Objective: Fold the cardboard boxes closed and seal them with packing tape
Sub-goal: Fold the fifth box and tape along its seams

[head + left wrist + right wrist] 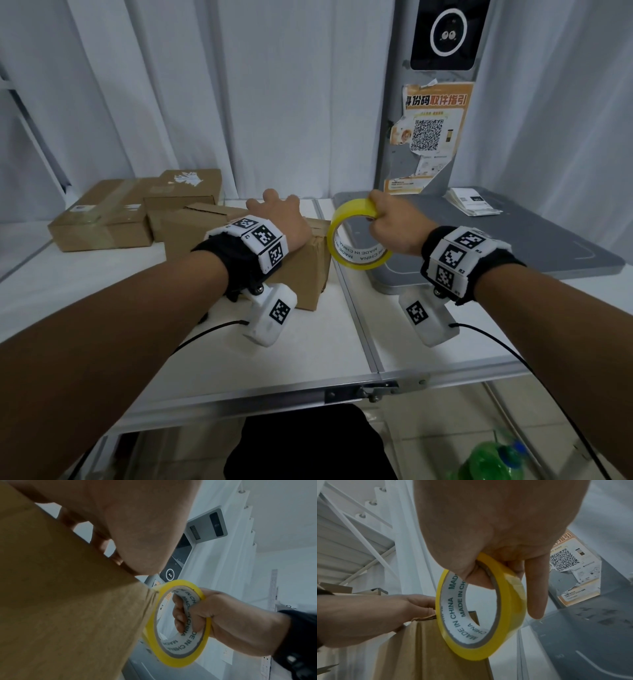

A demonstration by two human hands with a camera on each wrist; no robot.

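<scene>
Two white tabletops are joined edge to edge, backed by white curtains. A grey kiosk with a QR-code poster is seen at the right, its grey base plate lying on the table. Several cardboard boxes are stacked at the back left. The nearest cardboard box is pressed on top by the left hand, fingers spread flat. Just beside its right edge, a yellow packing tape roll is gripped by the right hand, fingers curled through the core. A green plastic bottle is seen below the table.
</scene>
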